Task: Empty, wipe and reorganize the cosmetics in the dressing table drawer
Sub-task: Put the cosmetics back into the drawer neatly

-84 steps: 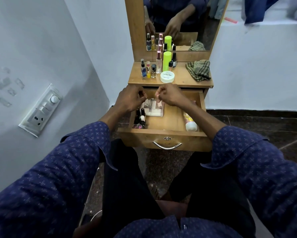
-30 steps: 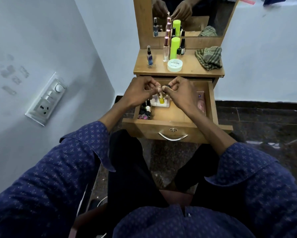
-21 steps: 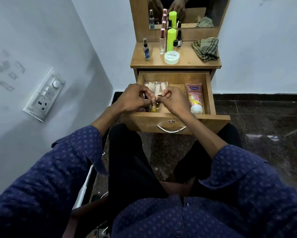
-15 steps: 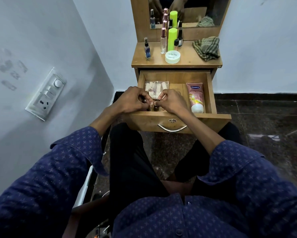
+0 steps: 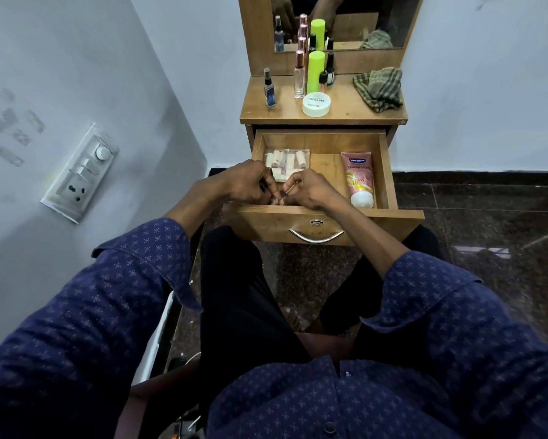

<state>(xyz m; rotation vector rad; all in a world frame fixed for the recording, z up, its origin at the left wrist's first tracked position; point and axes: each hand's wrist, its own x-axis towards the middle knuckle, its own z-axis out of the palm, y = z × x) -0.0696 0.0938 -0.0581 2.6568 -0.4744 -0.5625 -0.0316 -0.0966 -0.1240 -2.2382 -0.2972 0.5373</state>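
A: Take the open drawer (image 5: pixel 321 144) as the landmark and go from its left. What is there?

B: Well left of it, on the smooth painted wall, a white plastic switch plate (image 5: pixel 81 172) with a round knob. At the drawer's front left corner the left hand (image 5: pixel 242 185) has its fingers curled in tight; the right hand (image 5: pixel 312 188) beside it is curled the same way, and the fingertips of the two nearly meet. Something small sits between them, but I cannot tell what it is or which hand has it.

A: And inside?

B: A flat clear plastic case (image 5: pixel 286 163) of pale cylindrical sticks lies at the back left of the wooden floor, just behind the hands. Along the right wall lies a glossy pink tube (image 5: pixel 359 179) with a white cap toward the front.

A: Above the drawer?

B: On the wood-grain tabletop (image 5: pixel 345 114): a small dark spray bottle (image 5: pixel 269 90), a tall clear glass bottle (image 5: pixel 299 76) with a pink cap, a matte lime-green cylinder (image 5: pixel 316 71), two small black-capped bottles (image 5: pixel 327 72), and in front a low round white jar (image 5: pixel 316 104). Farthest right, a crumpled checked cloth (image 5: pixel 380 88). A curved metal handle (image 5: pixel 316 237) sits on the drawer's front.
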